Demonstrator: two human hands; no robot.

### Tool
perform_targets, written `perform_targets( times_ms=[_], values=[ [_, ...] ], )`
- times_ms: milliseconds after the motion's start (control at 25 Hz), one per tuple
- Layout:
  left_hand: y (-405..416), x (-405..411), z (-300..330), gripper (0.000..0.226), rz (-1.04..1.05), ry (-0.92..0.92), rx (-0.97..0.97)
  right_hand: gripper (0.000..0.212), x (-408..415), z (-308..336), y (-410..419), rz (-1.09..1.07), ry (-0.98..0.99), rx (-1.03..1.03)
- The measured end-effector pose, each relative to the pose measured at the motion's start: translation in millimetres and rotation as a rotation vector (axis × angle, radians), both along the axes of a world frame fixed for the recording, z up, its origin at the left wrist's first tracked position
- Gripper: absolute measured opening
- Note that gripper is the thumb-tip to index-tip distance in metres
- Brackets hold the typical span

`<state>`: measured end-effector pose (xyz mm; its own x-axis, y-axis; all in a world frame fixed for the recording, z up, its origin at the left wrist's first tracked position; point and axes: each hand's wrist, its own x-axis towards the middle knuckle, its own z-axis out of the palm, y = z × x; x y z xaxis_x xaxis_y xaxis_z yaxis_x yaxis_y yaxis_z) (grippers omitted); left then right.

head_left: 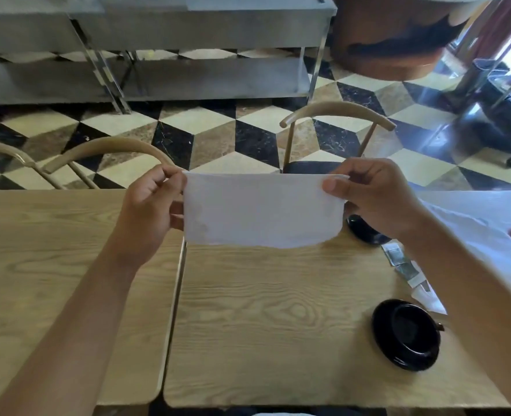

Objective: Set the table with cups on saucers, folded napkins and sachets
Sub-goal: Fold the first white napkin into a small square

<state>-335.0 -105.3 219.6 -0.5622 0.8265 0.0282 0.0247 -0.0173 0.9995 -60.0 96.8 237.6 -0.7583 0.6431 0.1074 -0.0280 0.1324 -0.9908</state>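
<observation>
the napkin (260, 210) hangs above the counter (278, 310), long axis running left to right, stretched between both hands. the left hand (150, 205) pinches its upper left corner, the right hand (374, 196) its upper right; each is equally near. the right forearm hides part of the sachets (404, 265) and the far saucer (364, 229).

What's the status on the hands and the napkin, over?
Left hand and right hand pinch white paper napkin by its top corners, held above light wooden table. Black round saucer lies right. Nothing in the way.
</observation>
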Motion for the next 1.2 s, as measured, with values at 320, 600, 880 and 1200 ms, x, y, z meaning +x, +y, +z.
perform_targets(
  times_ms=[320,600,880,1200],
  values=[
    [52.1,-12.2,-75.8,0.019,0.142,-0.239,-0.223,0.009,-42.1,-80.9,38.5,-0.15,-0.304,-0.058],
    [89.5,-27.6,-163.1,0.015,0.228,-0.047,-0.519,0.008,-73.8,-173.6,73.1,-0.223,-0.584,0.112],
    [85.5,-13.0,-186.5,0.019,0.3,-0.45,-0.483,0.013,-57.7,-209.1,41.5,-0.276,-0.416,-0.308],
    [-30.8,41.3,-235.7,0.01,0.143,-0.474,-0.645,0.016,33.2,-266.3,-84.1,-0.325,-0.536,-0.687]
  ],
)
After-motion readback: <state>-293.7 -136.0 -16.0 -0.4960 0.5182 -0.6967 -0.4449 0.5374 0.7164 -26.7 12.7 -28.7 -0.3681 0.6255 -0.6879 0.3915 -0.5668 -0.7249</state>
